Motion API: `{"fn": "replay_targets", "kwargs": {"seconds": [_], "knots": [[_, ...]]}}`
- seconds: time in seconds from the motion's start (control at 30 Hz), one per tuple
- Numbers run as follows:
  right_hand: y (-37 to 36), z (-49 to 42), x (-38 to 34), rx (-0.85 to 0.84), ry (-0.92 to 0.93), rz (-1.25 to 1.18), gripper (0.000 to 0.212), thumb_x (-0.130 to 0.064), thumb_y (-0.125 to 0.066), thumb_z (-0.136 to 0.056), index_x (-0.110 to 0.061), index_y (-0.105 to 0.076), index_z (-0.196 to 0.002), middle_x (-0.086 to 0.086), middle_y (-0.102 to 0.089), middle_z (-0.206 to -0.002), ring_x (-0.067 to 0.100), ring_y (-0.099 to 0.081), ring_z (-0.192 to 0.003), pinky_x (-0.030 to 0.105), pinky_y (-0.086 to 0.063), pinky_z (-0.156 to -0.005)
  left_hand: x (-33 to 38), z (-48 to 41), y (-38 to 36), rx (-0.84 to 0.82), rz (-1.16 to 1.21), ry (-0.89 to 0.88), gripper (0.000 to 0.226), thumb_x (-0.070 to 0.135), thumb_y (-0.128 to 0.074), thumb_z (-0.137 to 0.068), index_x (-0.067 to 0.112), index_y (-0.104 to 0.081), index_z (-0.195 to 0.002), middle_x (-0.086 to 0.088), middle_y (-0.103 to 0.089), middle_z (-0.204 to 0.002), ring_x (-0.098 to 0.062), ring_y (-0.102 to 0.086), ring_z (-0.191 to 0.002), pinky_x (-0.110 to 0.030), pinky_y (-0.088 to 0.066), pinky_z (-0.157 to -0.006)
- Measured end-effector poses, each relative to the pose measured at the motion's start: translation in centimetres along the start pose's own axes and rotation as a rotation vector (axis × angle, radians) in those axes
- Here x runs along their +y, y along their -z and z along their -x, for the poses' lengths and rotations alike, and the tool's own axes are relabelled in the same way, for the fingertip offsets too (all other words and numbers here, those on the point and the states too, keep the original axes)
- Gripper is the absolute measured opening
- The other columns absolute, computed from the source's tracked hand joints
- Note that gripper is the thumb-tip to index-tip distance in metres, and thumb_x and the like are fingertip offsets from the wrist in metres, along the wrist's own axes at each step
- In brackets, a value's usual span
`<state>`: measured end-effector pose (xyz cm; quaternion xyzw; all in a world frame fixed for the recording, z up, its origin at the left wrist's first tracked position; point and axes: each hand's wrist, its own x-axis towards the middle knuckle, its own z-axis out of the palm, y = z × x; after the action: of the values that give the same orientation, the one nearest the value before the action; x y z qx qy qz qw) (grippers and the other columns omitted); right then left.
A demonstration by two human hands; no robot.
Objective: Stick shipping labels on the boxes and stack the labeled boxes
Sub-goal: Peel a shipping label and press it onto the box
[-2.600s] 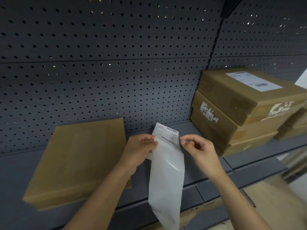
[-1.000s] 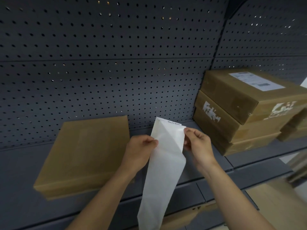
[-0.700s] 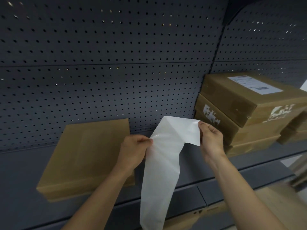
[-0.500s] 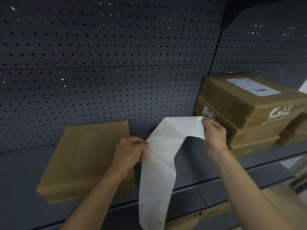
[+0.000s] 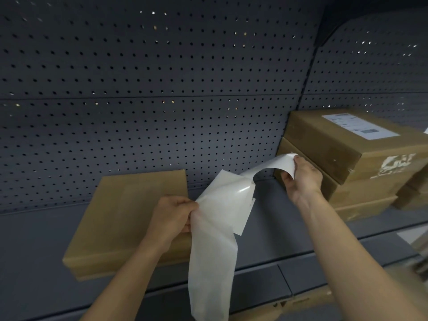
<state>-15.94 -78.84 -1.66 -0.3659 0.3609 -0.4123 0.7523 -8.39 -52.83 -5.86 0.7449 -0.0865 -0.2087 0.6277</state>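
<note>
My left hand [image 5: 172,215] grips a long white backing strip [image 5: 212,262] that hangs down in front of the shelf. My right hand [image 5: 301,179] pinches the corner of a white shipping label [image 5: 275,164], which curls up and to the right, partly peeled off the strip. A plain brown box [image 5: 120,218] with no label lies flat on the shelf, behind and left of my left hand. At the right stands a stack of brown boxes [image 5: 361,177]; the top one carries a white label [image 5: 360,128].
A dark grey perforated back panel [image 5: 150,100] rises behind the grey shelf [image 5: 266,228]. More brown boxes [image 5: 414,193] sit at the far right edge. Cardboard [image 5: 301,302] shows below the shelf's front lip.
My right hand has pulled the label's top up and to the right, away from the backing strip. My left hand has dropped slightly to the left, still holding the strip.
</note>
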Motion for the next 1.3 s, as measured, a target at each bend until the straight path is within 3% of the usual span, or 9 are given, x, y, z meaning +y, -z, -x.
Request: {"fn": "replay_targets", "kwargs": {"seconds": [0.23, 0.3, 0.37, 0.47, 0.53, 0.73, 0.9, 1.1, 1.3], "knots": [[-0.4, 0.0, 0.6, 0.046, 0.041, -0.162, 0.02, -0.012, -0.055, -0.099, -0.002, -0.061, -0.115, 0.003, -0.061, -0.091, 0.012, -0.055, -0.078, 0.03, -0.053, -0.071, 0.0, 0.4, 0.8, -0.031, -0.039, 0.002, 0.014, 0.011, -0.065, -0.089, -0.001, -0.072, -0.088, -0.02, -0.072, -0.092, -0.027, -0.069, -0.079, -0.035, -0.061, -0.069], [-0.6, -0.4, 0.9, 0.008, -0.007, -0.381, 0.035, -0.009, -0.05, -0.101, 0.009, -0.051, -0.13, 0.024, -0.061, -0.121, 0.014, -0.053, -0.068, 0.017, -0.053, -0.066, -0.1, 0.5, 0.9, -0.043, -0.071, -0.008, 0.015, 0.012, -0.065, -0.089, -0.002, -0.072, -0.088, -0.02, -0.071, -0.093, -0.028, -0.069, -0.083, -0.037, -0.062, -0.071], [-0.8, -0.5, 0.3, -0.059, -0.079, -0.58, 0.034, -0.004, -0.047, -0.102, 0.015, -0.048, -0.13, 0.032, -0.055, -0.128, 0.029, -0.05, -0.07, 0.005, -0.046, -0.062, -0.2, 0.7, 1.0, -0.059, -0.106, -0.022, 0.017, 0.012, -0.064, -0.09, -0.003, -0.071, -0.087, -0.02, -0.071, -0.092, -0.026, -0.068, -0.079, -0.037, -0.061, -0.069], [-0.8, 0.5, 0.1, 0.025, 0.063, -0.311, 0.014, -0.009, -0.053, -0.1, -0.005, -0.06, -0.111, 0.009, -0.063, -0.092, 0.017, -0.058, -0.07, 0.024, -0.052, -0.072, -0.2, 0.9, 1.2, -0.076, -0.137, -0.021, 0.017, 0.012, -0.063, -0.09, -0.002, -0.071, -0.084, -0.015, -0.07, -0.084, -0.02, -0.066, -0.073, -0.034, -0.061, -0.066], [-1.2, 0.9, 0.0, 0.045, 0.046, -0.228, 0.008, -0.012, -0.054, -0.099, -0.012, -0.06, -0.104, 0.001, -0.063, -0.085, 0.012, -0.061, -0.072, 0.029, -0.054, -0.064, -0.3, 1.0, 1.3, -0.101, -0.166, -0.021, 0.017, 0.013, -0.063, -0.091, 0.001, -0.071, -0.083, -0.01, -0.069, -0.08, -0.017, -0.065, -0.072, -0.031, -0.059, -0.063], [-1.6, 0.9, 0.5, -0.009, 0.091, -0.218, 0.013, -0.011, -0.053, -0.1, -0.01, -0.062, -0.109, 0.004, -0.067, -0.094, 0.016, -0.066, -0.081, 0.028, -0.058, -0.069, -0.5, 1.5, 1.3, -0.165, -0.262, -0.033, 0.016, 0.019, -0.065, -0.091, 0.007, -0.073, -0.084, -0.007, -0.071, -0.09, -0.018, -0.068, -0.085, -0.028, -0.06, -0.071], [-1.9, 1.6, 1.2, -0.122, 0.153, -0.112, 0.012, -0.015, -0.051, -0.101, -0.014, -0.063, -0.105, 0.004, -0.067, -0.096, 0.018, -0.063, -0.088, 0.034, -0.055, -0.081, -0.8, 1.7, 1.5, -0.188, -0.369, -0.112, 0.014, 0.03, -0.066, -0.09, 0.022, -0.075, -0.083, 0.005, -0.073, -0.088, -0.013, -0.069, -0.087, -0.039, -0.058, -0.087], [-2.7, 3.7, 2.2, -0.266, 0.257, 0.021, 0.014, -0.018, -0.052, -0.101, -0.02, -0.065, -0.095, -0.002, -0.064, -0.084, 0.01, -0.059, -0.071, 0.026, -0.05, -0.063, -0.2, 2.5, 1.6, -0.24, -0.562, -0.331, 0.024, 0.035, -0.059, -0.095, 0.021, -0.078, -0.093, 0.011, -0.074, -0.086, 0.001, -0.067, -0.079, -0.03, -0.057, -0.084], [-3.7, 6.0, 2.1, -0.35, 0.355, 0.069, 0.018, -0.017, -0.054, -0.1, -0.021, -0.065, -0.086, -0.005, -0.057, -0.072, 0.013, -0.053, -0.07, 0.029, -0.045, -0.063, -0.5, 2.8, 2.4, -0.339, -0.607, -0.394, 0.062, 0.061, -0.049, -0.084, 0.002, -0.07, -0.086, -0.018, -0.069, -0.086, -0.028, -0.066, -0.081, -0.047, -0.056, -0.082]]}}
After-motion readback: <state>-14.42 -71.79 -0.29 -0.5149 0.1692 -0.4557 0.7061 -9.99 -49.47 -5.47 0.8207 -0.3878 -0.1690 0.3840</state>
